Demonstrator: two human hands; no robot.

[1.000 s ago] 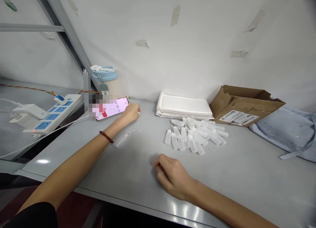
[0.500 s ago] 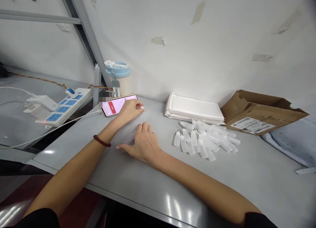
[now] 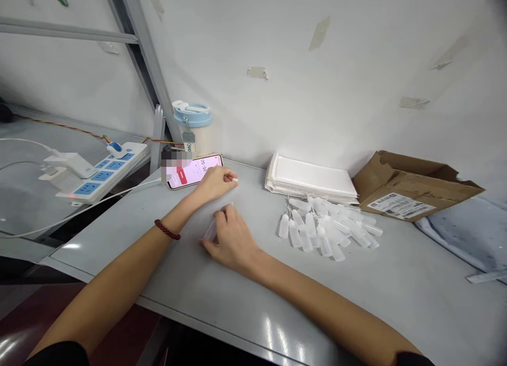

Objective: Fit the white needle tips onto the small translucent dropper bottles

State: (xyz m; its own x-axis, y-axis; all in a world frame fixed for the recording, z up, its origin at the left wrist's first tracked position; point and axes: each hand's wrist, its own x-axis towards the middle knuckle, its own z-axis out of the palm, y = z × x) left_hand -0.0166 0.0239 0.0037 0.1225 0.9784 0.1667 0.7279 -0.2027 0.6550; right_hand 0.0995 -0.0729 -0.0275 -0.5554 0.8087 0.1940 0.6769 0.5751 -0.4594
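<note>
My left hand (image 3: 217, 183) is closed in a pinch on a small white piece (image 3: 235, 180), perhaps a cap, just in front of the phone (image 3: 190, 172). Below it, my right hand (image 3: 234, 238) has its thumb and fingers around a translucent plastic squeeze bottle (image 3: 211, 230), close to the table. That bottle is partly hidden by the fingers; a thin pale tip shows above the knuckles. To the right lies a pile of similar translucent bottles (image 3: 325, 244), several with thin nozzles.
Behind the pile sits a stack of white flat sheets or envelopes (image 3: 312, 175). An open cardboard box (image 3: 412, 191) stands at the right. A blue-lidded cup (image 3: 200, 136) is by the wall. Left are a power strip (image 3: 105, 176) and a white cable (image 3: 114, 197).
My right thumb has drawn in toward the fingers, around the bottle, which is now tilted more upright. My left hand keeps its pinch on the white piece. The view has shifted slightly.
</note>
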